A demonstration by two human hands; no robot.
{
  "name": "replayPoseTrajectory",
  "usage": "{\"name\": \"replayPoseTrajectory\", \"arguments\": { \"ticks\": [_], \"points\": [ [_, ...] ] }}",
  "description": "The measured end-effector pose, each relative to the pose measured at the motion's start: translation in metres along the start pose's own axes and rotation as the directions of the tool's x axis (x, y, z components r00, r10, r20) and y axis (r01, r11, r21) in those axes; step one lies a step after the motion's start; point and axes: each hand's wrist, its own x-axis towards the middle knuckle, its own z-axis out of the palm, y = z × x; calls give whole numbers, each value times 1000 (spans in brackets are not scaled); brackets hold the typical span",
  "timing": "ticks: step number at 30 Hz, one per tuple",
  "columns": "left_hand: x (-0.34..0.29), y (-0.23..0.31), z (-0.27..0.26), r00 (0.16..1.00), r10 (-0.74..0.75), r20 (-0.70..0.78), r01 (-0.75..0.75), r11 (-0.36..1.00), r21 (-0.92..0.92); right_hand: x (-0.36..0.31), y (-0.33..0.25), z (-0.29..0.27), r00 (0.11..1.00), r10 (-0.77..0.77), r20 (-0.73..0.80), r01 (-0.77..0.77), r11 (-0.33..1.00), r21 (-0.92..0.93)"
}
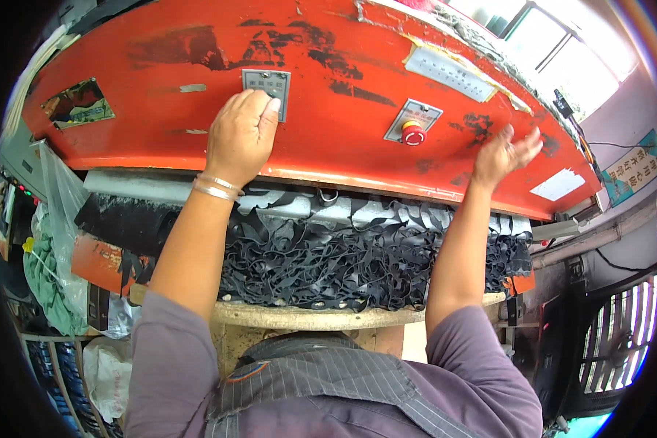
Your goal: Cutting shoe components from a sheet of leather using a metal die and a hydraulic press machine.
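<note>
My left hand (242, 135) reaches up to a grey control plate (280, 85) on the red machine front (321, 131). Its fingers curl over the lower part of the plate, thumb alongside; whatever lies under them is hidden. My right hand (505, 156) is raised before the right part of the red panel, fingers apart, holding nothing. To its left, a red emergency stop button (413, 133) with a yellow collar sits on a small grey plate. Below both hands, a tangled heap of black cut strips (328, 263) lies along the machine bed, between my forearms.
A pale wooden edge (314, 317) runs between my body and the black strips. Clear plastic sheeting (58, 212) and green cloth (55, 277) hang at the left. A white sack (108, 376) stands lower left. A black fan-like grille (617, 332) is at the right.
</note>
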Motion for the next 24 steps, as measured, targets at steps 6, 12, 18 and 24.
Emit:
{"name": "replayPoseTrajectory", "arguments": {
  "ticks": [6,12,18,24],
  "points": [
    [-141,44,-54,872,-169,460,243,964,-107,-118,-104,-149,334,-56,941,-313,935,166],
    [-242,98,-64,705,-210,677,292,956,-7,-235,-153,-227,0,-432,902,-38,901,431],
    [-243,98,-53,795,-240,557,222,970,101,-248,-162,-219,105,-354,929,36,935,352],
    [-222,78,-47,699,-227,678,237,968,80,-213,-162,-195,-191,-307,932,-11,950,311]
  ]
}}
